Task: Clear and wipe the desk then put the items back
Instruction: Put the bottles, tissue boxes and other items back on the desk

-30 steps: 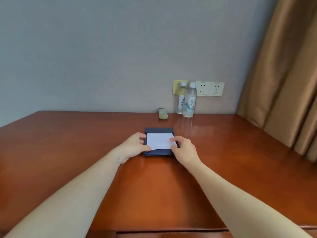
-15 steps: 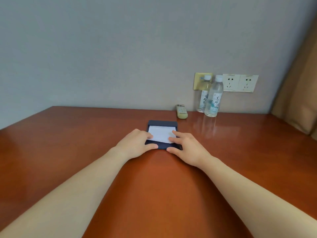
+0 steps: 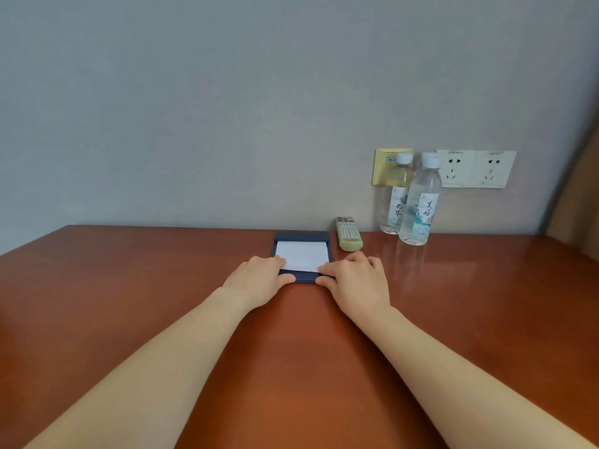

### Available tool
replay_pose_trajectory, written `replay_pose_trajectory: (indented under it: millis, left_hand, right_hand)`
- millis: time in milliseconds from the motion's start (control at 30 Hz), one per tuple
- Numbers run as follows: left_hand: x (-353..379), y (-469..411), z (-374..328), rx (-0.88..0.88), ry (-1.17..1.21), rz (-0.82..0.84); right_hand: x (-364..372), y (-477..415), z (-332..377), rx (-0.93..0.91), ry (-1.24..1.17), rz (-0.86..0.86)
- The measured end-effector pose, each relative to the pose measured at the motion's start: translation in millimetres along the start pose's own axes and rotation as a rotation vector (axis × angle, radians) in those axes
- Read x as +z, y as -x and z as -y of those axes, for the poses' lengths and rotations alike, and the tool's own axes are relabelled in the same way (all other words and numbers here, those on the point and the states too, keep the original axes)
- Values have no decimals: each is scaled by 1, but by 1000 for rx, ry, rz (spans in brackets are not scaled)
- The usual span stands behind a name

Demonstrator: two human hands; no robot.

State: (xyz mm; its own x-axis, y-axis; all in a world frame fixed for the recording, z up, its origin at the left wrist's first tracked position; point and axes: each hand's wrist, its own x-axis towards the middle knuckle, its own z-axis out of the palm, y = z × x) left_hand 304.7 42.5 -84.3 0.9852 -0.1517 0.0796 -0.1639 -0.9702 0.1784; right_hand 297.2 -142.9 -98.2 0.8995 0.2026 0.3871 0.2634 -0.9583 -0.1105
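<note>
I see one reddish-brown worktop [image 3: 129, 286] against a grey wall, with two bare forearms reaching across it from the near edge; the left hand [image 3: 259, 280] lies palm down on the near left corner of the notepad holder [image 3: 301, 236], its fingers loosely laid on top and its thumb along the near edge; that holder is one dark blue pad, flat on the worktop towards the back, carrying one white sheet [image 3: 301, 254] on which I can read no writing; the right hand [image 3: 356, 283] mirrors the left on the near right corner, fingers on the sheet's edge, thumb at the holder's front, knuckles slightly raised; neither hand closes round anything. Just right of the holder lies one pale green remote [image 3: 348, 234]; then two clear bottles with white caps, the rear bottle [image 3: 397, 202] with characters I cannot make out, the front bottle [image 3: 419, 205] labelled 美好; behind them one yellow wall plate [image 3: 381, 166] with a small blue tag, unreadable; then two white sockets [image 3: 455, 168], their print too small; one brown curtain [image 3: 580, 205] at the far right.
</note>
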Motion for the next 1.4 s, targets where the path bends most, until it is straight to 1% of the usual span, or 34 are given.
replay_pose_trajectory:
  millis: [200, 300, 567, 733, 867, 1000, 1100, 1200, 1300, 1400]
  left_hand:
    - [2, -48, 5, 6, -5, 21]
    - [5, -65, 5, 8, 6, 30]
    - [4, -75, 7, 41, -3, 26]
    - [11, -62, -5, 31, -18, -56]
    - [11, -52, -17, 115, -52, -183]
    - [2, -36, -27, 145, 75, -276]
    - [-6, -19, -47, 140, 237, -267]
    - [-11, -4, -75, 138, 520, -227]
    - [-15, 10, -107, 140, 815, -137]
    - [-17, 23, -139, 180, 905, -89]
  right_hand:
    - [7, -43, -8, 33, -1, 56]
    - [13, -56, -11, 37, -2, 55]
    - [13, -63, -17, 60, -39, 43]
    - [17, -57, -11, 8, 72, 25]
    - [7, -39, -17, -51, 63, 29]
    - [-14, -17, -36, -28, 25, 21]
    - [-32, 3, -51, 120, -61, 15]
    - [-55, 29, -62, 250, -196, 18]
    - [-77, 55, -76, 334, -408, -27]
    - [-96, 85, -98, 380, -582, -73]
